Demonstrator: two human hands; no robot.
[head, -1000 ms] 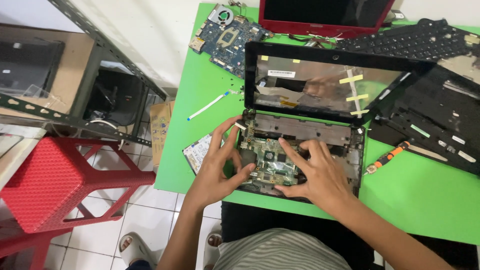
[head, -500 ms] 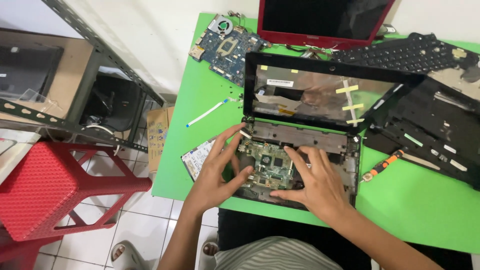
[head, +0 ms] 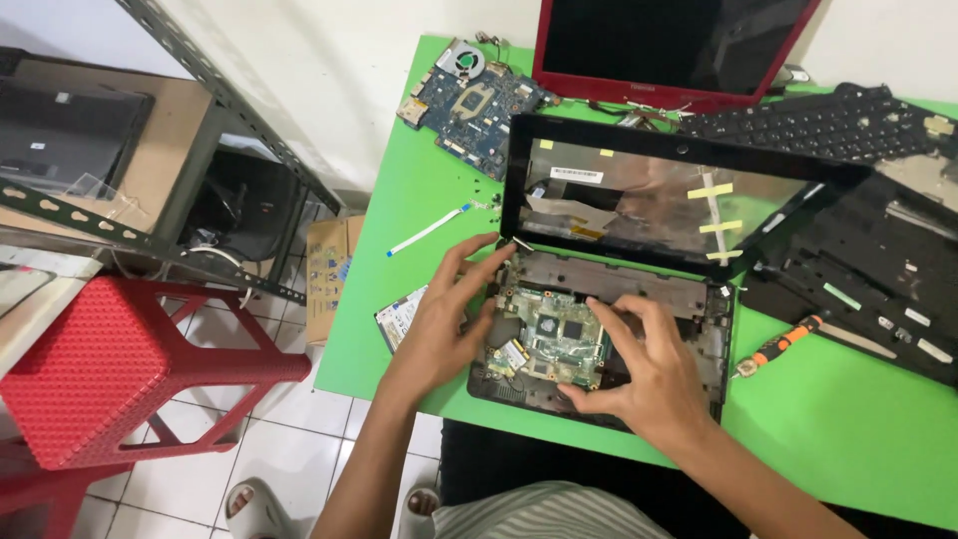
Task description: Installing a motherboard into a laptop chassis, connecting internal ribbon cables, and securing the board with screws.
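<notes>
Broadly, by size:
Table [head: 858, 419]: a flat, matte green top is seen, with parts spread across it.
Red laptop [head: 669, 50]: a glossy red shell with a dark screen is stood open at the far edge.
Opened laptop [head: 609, 289]: a black plastic base with its cover removed is laid near the front edge; strips of yellow tape are stuck to its bare, shiny lid panel [head: 659, 200].
Keyboard [head: 818, 125]: a loose black keyed slab is laid at the far right.
Stool [head: 120, 369]: red plastic with a dimpled seat is seen on the tiled floor.
Blue board [head: 469, 105]: a bare circuit board with a round fan is laid at the far left.
Motherboard [head: 554, 339]: a green, chip-studded board is seated inside the base.
Left hand [head: 444, 319]: fingers are spread and rested on the board's left edge, nothing clamped.
Right hand [head: 649, 374]: fingers are curled onto the board's right edge.
Screwdriver [head: 783, 344]: an orange-and-black handle is laid right of the base.
</notes>
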